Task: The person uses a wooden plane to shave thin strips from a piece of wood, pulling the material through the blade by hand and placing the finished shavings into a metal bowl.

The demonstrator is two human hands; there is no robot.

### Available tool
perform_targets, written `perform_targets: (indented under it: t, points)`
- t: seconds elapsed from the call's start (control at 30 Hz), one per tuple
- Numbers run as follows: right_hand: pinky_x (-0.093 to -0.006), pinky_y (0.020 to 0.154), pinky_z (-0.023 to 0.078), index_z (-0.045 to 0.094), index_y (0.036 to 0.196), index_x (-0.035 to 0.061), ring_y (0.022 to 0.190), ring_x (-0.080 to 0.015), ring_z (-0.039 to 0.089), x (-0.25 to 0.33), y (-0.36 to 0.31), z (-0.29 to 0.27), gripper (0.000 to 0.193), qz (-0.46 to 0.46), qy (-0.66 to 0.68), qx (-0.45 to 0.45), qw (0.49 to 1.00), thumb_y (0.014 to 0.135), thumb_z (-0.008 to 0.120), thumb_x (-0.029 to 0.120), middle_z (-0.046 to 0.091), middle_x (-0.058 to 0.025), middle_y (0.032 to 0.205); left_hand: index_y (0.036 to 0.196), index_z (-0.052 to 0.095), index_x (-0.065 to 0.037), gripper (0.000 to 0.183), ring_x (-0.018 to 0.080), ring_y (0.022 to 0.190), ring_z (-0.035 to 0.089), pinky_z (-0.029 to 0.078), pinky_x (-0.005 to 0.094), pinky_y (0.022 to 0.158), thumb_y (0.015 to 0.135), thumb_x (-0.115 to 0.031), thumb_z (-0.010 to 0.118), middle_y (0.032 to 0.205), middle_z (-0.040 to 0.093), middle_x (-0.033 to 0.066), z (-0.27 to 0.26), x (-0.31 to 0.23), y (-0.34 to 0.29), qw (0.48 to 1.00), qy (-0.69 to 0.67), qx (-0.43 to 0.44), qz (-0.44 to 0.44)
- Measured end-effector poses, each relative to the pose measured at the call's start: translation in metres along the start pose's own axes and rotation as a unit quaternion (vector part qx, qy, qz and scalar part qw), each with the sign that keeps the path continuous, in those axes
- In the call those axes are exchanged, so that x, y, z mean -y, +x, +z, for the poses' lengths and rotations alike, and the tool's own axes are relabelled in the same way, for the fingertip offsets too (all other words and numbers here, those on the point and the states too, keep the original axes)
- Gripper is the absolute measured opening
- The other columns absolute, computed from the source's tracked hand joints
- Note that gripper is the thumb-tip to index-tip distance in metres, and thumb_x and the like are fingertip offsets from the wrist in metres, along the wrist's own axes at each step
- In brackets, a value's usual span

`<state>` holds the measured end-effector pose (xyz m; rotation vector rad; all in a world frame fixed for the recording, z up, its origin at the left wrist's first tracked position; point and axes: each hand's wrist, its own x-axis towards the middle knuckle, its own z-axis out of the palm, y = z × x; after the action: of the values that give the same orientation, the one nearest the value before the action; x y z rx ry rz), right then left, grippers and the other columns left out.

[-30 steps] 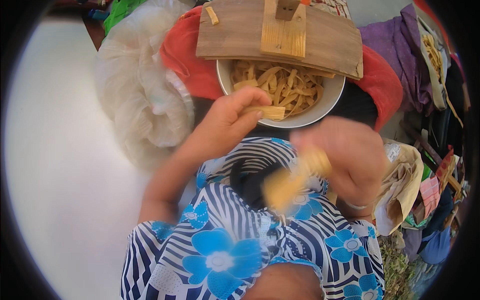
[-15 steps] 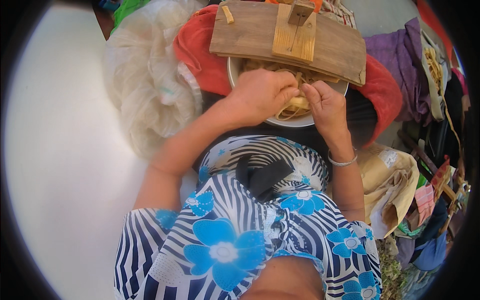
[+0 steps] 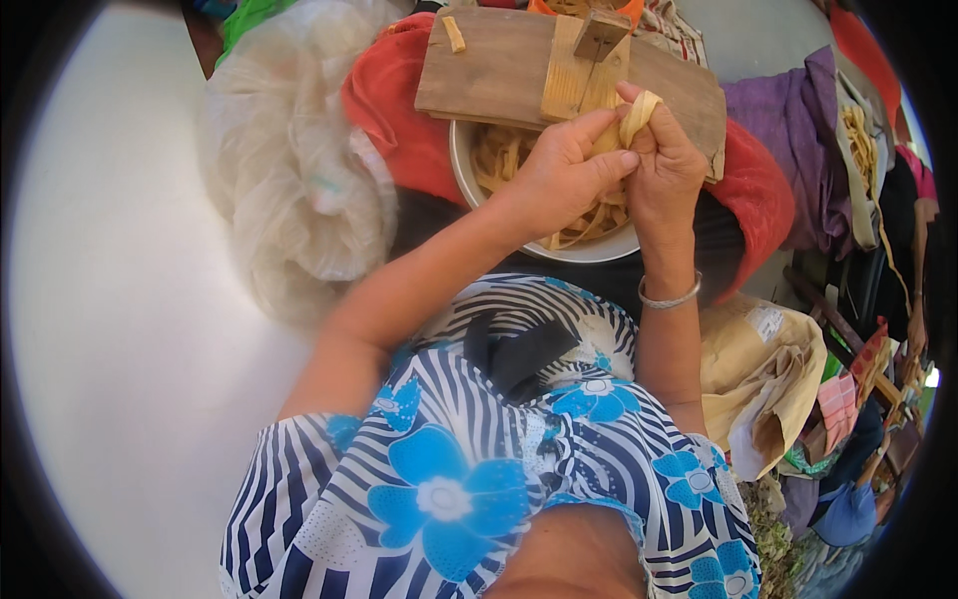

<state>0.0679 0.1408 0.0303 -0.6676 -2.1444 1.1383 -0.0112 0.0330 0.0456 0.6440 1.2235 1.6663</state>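
Observation:
A pale, flat fibre strip (image 3: 639, 115) is looped round the fingers of my right hand (image 3: 667, 165). My left hand (image 3: 571, 170) meets it from the left, thumb and fingers pinched near the loop; its grip on the strip is partly hidden. Both hands are raised over a white bowl (image 3: 461, 165) on my lap, which holds a tangle of similar strips (image 3: 499, 155). Across the far side of the bowl lies a brown wooden board (image 3: 489, 65). It carries a lighter wood piece with an upright block (image 3: 601, 36).
A red cloth (image 3: 394, 95) covers my knees under the board. To the left is a crumpled translucent plastic bag (image 3: 294, 180) by a pale surface (image 3: 110, 319). At the right are a purple cloth bag (image 3: 783, 130) with strips beside it and a brown paper sack (image 3: 753, 349).
Both hands have risen from the bowl's strips toward the board and moved slightly right. The strip now shows looped round the right fingers, and more of the bowl's contents is visible.

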Motion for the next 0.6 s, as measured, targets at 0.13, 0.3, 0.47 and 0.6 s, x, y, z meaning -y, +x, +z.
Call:
perform_targets:
  t: [0.13, 0.3, 0.47, 0.6]
  points:
    - [-0.0222, 0.067, 0.048, 0.067, 0.107, 0.0058, 0.072, -0.0064, 0.058, -0.005, -0.002, 0.001, 0.019, -0.041, -0.135, 0.006, 0.990, 0.092, 0.061, 0.014, 0.064, -0.0035, 0.075, 0.115, 0.055, -0.001, 0.026, 0.0046, 0.062, 0.050, 0.040, 0.0201, 0.052, 0.093, -0.013, 0.054, 0.073, 0.052, -0.0025, -0.018, 0.021, 0.007, 0.988, -0.096, 0.009, -0.118]
    - [-0.0315, 0.058, 0.047, 0.069, 0.092, 0.0090, 0.062, -0.0211, 0.062, -0.024, -0.017, -0.001, 0.014, 0.038, -0.055, 0.068, 0.995, 0.088, 0.059, 0.017, 0.063, -0.0105, 0.068, 0.099, 0.062, -0.002, 0.015, 0.0200, 0.064, 0.060, 0.048, 0.0314, 0.057, 0.086, -0.008, 0.058, 0.071, 0.058, 0.0060, -0.031, 0.036, 0.003, 0.881, 0.446, -0.061, 0.147]
    - [-0.0292, 0.065, 0.050, 0.065, 0.101, -0.0006, 0.077, -0.0153, 0.062, -0.051, -0.040, 0.009, 0.025, 0.306, 0.355, 0.150, 0.870, 0.095, 0.055, 0.021, 0.066, -0.0043, 0.090, 0.102, 0.064, -0.006, 0.021, 0.0312, 0.076, 0.062, 0.050, 0.0373, 0.063, 0.081, -0.009, 0.060, 0.089, 0.062, 0.0113, -0.029, 0.043, -0.003, 0.811, 0.520, -0.072, 0.260]
    - [-0.0286, 0.078, 0.049, 0.059, 0.115, -0.0029, 0.093, -0.0134, 0.058, -0.042, -0.042, 0.008, 0.031, 0.356, 0.557, 0.139, 0.737, 0.095, 0.056, 0.020, 0.062, -0.0050, 0.107, 0.101, 0.062, -0.005, 0.022, 0.0323, 0.082, 0.062, 0.050, 0.0402, 0.066, 0.081, -0.014, 0.062, 0.095, 0.062, 0.0109, -0.020, 0.054, -0.006, 0.853, 0.433, -0.086, 0.277]
